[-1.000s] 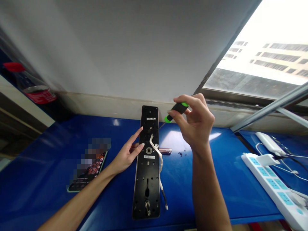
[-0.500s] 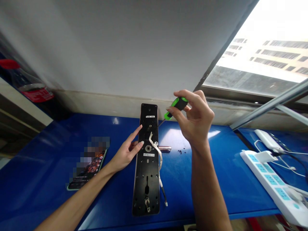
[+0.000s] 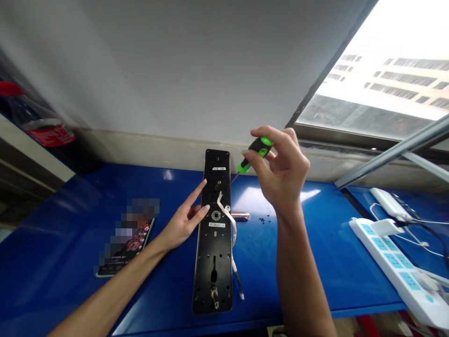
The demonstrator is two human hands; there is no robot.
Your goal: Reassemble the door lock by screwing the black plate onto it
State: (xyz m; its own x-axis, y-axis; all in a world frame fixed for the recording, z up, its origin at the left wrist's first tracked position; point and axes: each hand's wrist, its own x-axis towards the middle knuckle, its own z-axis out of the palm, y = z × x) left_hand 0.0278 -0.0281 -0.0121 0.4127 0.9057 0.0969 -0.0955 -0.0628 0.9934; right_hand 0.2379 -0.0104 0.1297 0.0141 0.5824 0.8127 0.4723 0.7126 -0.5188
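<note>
Screwdriver (image 3: pixel 244 165), long axis aslant, tip down-left toward black panel (image 3: pixel 209 245).

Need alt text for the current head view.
A right hand holds a green and black screwdriver, its shaft angled toward a long black plate, while the left hand touches the plate's left edge. A white cable trails off the right side; small dark pieces lie farther right on the blue table.
</note>
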